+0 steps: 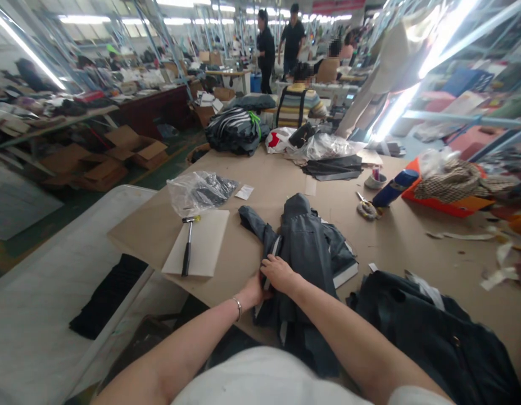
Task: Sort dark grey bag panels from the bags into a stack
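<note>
A dark grey hooded jacket (304, 242) lies on the brown work table (260, 180) right before me, its lower end hanging over the near edge. My left hand (252, 288) grips the jacket's left front edge, where a pale strip runs. Just above it, my right hand (279, 272) is closed on the same edge, fingers bent over the cloth. The fingertips of my left hand are partly hidden by fabric. A hammer (187, 244) with a black handle rests on a white board (213, 242) to the left of the jacket.
Dark garments (429, 332) are heaped at the right. Beyond the jacket are scissors (367, 209), a blue bottle (395, 188) and an orange bin (449, 197). A clear plastic bag (196, 188) lies at the left. A bundle of dark cloth (235, 129) sits at the far edge; people work beyond.
</note>
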Tool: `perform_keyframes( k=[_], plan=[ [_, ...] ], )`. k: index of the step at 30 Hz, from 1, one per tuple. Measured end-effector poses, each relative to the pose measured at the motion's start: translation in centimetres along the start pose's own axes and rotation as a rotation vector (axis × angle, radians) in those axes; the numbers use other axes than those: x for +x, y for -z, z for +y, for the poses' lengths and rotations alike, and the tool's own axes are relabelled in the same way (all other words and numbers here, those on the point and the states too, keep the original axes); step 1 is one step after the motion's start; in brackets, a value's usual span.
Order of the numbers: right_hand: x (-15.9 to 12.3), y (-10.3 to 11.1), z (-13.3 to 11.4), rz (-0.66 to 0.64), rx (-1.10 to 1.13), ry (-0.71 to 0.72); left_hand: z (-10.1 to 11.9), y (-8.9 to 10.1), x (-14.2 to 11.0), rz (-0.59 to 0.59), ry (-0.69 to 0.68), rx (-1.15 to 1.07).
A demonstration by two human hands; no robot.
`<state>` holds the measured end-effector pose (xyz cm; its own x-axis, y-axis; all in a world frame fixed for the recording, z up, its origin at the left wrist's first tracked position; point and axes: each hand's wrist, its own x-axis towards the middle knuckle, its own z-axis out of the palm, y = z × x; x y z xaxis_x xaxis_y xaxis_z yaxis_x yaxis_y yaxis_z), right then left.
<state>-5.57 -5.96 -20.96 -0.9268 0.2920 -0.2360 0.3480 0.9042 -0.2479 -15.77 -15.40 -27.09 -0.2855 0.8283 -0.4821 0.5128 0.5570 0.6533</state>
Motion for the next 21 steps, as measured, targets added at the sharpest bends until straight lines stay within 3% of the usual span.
perform_keyframes(
  k=[3,8,12,18,21],
  plan=[
    [1.4,-0.6,0.2,-0.066,-0.103,0.061,-0.6,-0.2,-1.0,-0.011,0.034,0.016],
    [2.7,-1.5,0.0,-0.108,-0.189,0.134,-2.4,1.1,-2.2,-0.050,0.124,0.003],
    [2.3,-1.0,0.2,-0.096,-0.212,0.126,-3.0,1.3,-1.9,-0.008,0.119,-0.079],
    [-0.4,2.1,0.1,0.049,-0.184,0.112,-0.9,1.4,0.1,0.038,0.107,-0.316],
    [-2.3,3.2,-0.2,0.238,-0.113,-0.004,0.4,3.0,-0.1,0.024,0.109,-0.420]
  ],
)
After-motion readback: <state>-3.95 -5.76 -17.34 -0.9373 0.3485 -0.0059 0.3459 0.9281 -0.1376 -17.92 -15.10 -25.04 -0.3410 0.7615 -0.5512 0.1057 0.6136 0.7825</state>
